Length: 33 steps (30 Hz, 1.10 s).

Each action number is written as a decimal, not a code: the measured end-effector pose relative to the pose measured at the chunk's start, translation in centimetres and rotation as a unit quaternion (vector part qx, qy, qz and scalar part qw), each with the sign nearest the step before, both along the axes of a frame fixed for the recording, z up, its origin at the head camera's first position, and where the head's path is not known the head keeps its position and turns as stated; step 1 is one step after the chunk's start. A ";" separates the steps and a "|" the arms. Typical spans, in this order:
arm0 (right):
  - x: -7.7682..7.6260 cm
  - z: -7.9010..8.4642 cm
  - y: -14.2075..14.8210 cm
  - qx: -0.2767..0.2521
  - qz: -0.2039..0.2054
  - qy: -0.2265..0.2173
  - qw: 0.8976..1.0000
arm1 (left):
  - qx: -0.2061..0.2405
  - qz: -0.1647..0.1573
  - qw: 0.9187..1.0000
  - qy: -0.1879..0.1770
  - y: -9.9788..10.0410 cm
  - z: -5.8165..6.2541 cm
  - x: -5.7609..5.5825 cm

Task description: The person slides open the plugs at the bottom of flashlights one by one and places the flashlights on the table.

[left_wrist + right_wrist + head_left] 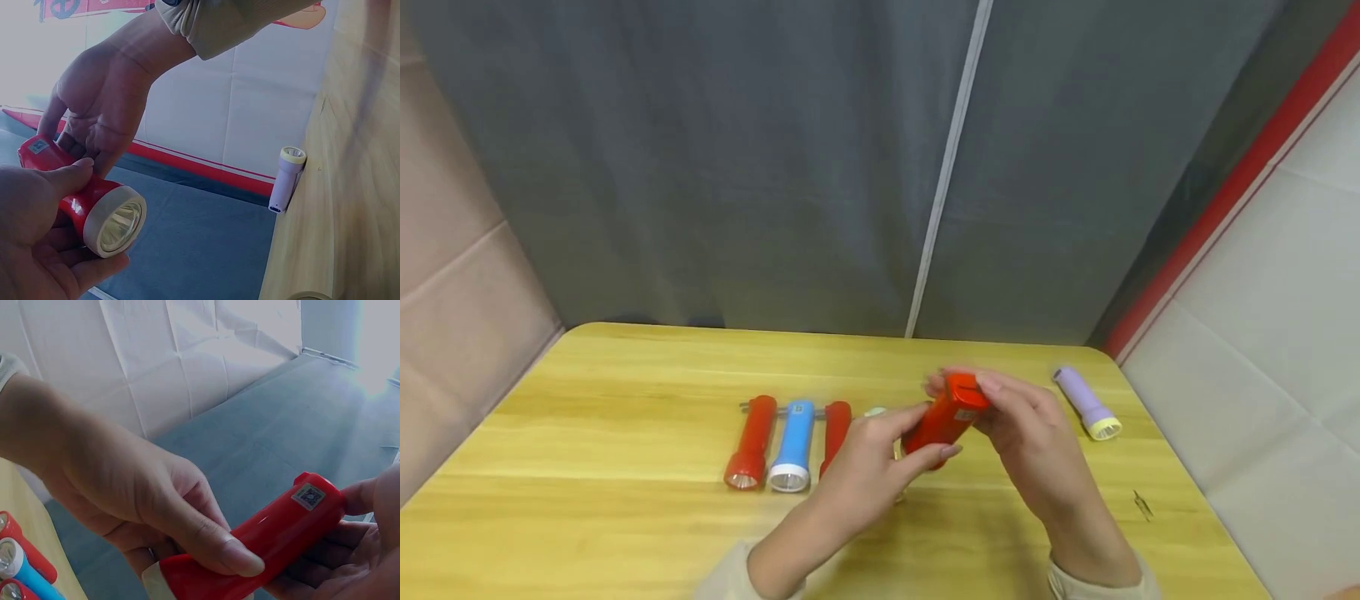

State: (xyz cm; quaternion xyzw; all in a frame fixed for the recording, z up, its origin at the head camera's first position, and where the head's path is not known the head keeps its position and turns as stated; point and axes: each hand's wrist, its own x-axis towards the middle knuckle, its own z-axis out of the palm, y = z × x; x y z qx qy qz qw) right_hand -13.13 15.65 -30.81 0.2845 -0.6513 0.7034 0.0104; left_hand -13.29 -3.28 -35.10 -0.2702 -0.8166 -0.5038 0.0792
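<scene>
A red flashlight [946,417] with a white rim round its lens [119,222] is held up over the table, tilted, between both hands. My left hand [868,462] grips its body towards the lens end, thumb on top and fingers underneath. At the tail end, my right hand [1033,437] holds it between thumb and fingers. A small printed code sticker [309,496] shows near the tail. Behind the left hand lie a red flashlight [752,442], a blue flashlight [796,442] with a white rim, and another red flashlight [837,429], partly covered by that hand.
A purple flashlight [1082,396] with a yellow rim lies at the table's right side. Nearer is a small dark thin mark or object [1142,505]. Something pale [875,411] shows behind the left hand, mostly hidden. A grey curtain [737,167] hangs behind the wooden table [587,467].
</scene>
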 end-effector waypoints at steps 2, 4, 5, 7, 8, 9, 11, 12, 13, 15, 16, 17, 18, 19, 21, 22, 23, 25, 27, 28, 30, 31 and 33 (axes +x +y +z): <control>0.0 0.0 0.1 -0.010 0.012 -0.001 1.000 | -0.004 0.001 1.000 0.007 -0.1 0.0 0.0; -0.1 -0.1 0.1 -0.017 0.026 -0.002 1.000 | -0.006 0.006 1.000 0.015 -0.1 -0.1 0.0; -0.1 -0.1 0.1 -0.020 0.031 -0.003 0.999 | -0.008 0.008 1.000 0.018 -0.2 -0.1 0.0; -0.2 -0.2 0.1 -0.021 0.039 -0.005 0.999 | -0.010 0.011 1.000 0.023 -0.2 -0.1 0.0; -0.3 -0.2 0.1 -0.021 0.042 -0.005 0.999 | -0.011 0.012 1.000 0.025 -0.3 -0.1 0.0; -0.3 -0.2 0.1 -0.019 0.044 -0.006 0.999 | -0.013 0.013 0.999 0.026 -0.3 0.0 0.0; -0.3 -0.2 0.2 -0.015 0.046 -0.007 0.999 | -0.018 0.013 0.999 0.029 -0.4 0.1 0.0; -0.3 -0.2 0.2 -0.014 0.047 -0.007 0.999 | -0.021 0.013 0.999 0.030 -0.4 0.1 0.0; -0.3 -0.2 0.2 -0.012 0.048 -0.007 0.999 | -0.023 0.014 0.999 0.032 -0.4 0.2 0.1; -0.4 -0.2 0.2 -0.012 0.053 -0.005 0.999 | -0.026 0.014 0.999 0.034 -0.5 0.2 0.1; -0.4 -0.2 0.3 -0.014 0.056 -0.004 0.998 | -0.026 0.014 0.999 0.036 -0.5 0.3 0.2; -0.4 -0.3 0.3 -0.016 0.060 -0.004 0.998 | -0.026 0.014 0.999 0.037 -0.6 0.3 0.2; -0.5 -0.3 0.3 -0.018 0.064 -0.003 0.998 | -0.025 0.013 0.999 0.037 -0.6 0.3 0.2; -0.5 -0.3 0.3 -0.020 0.069 -0.004 0.997 | -0.024 0.012 0.999 0.039 -0.6 0.3 0.2; -0.6 -0.4 0.4 -0.024 0.077 -0.006 0.997 | -0.023 0.010 0.999 0.040 -0.7 0.3 0.2; -0.6 -0.4 0.4 -0.026 0.080 -0.009 0.996 | -0.023 0.010 0.999 0.042 -0.7 0.3 0.2; -0.7 -0.4 0.4 -0.027 0.083 -0.011 0.996 | -0.023 0.009 0.999 0.043 -0.7 0.2 0.2; -0.7 -0.5 0.5 -0.031 0.089 -0.014 0.995 | -0.024 0.008 0.999 0.045 -0.7 0.2 0.2; -0.7 -0.5 0.5 -0.036 0.095 -0.017 0.995 | -0.026 0.008 0.999 0.048 -0.7 0.2 0.2; -0.7 -0.5 0.5 -0.039 0.097 -0.019 0.994 | -0.026 0.008 0.998 0.048 -0.7 0.2 0.2; -0.7 -0.6 0.5 -0.042 0.098 -0.023 0.994 | -0.027 0.009 0.998 0.049 -0.7 0.2 0.2; -0.7 -0.5 0.5 -0.043 0.098 -0.025 0.994 | -0.028 0.010 0.998 0.050 -0.7 0.2 0.2; -0.6 -0.5 0.4 -0.041 0.094 -0.029 0.994 | -0.029 0.012 0.998 0.052 -0.7 0.3 0.2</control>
